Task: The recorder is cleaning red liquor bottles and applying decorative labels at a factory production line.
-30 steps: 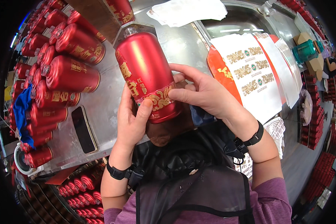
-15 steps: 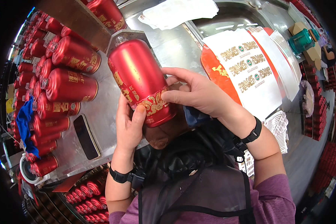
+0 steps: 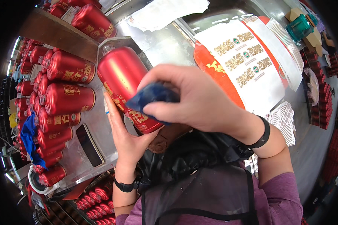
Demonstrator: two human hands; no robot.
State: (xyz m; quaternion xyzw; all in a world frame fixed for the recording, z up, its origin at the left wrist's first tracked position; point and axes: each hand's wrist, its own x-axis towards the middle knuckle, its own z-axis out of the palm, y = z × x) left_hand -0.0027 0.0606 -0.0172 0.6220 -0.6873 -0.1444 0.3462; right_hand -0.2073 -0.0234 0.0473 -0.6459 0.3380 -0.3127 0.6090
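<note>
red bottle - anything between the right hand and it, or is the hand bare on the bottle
Yes: a dark blue cloth, pinched in the right hand, lies between its fingers and the red bottle. The left hand cups the bottle's lower end bare, nothing between.

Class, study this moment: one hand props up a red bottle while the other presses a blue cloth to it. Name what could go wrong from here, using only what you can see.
1. The left hand supports the tilted red bottle only from below and the side; pressure from the blue cloth in the right hand might push it loose.
2. A slipping bottle could strike the lying red bottles on the metal table.
3. Rubbing may scuff the gold print.
</note>
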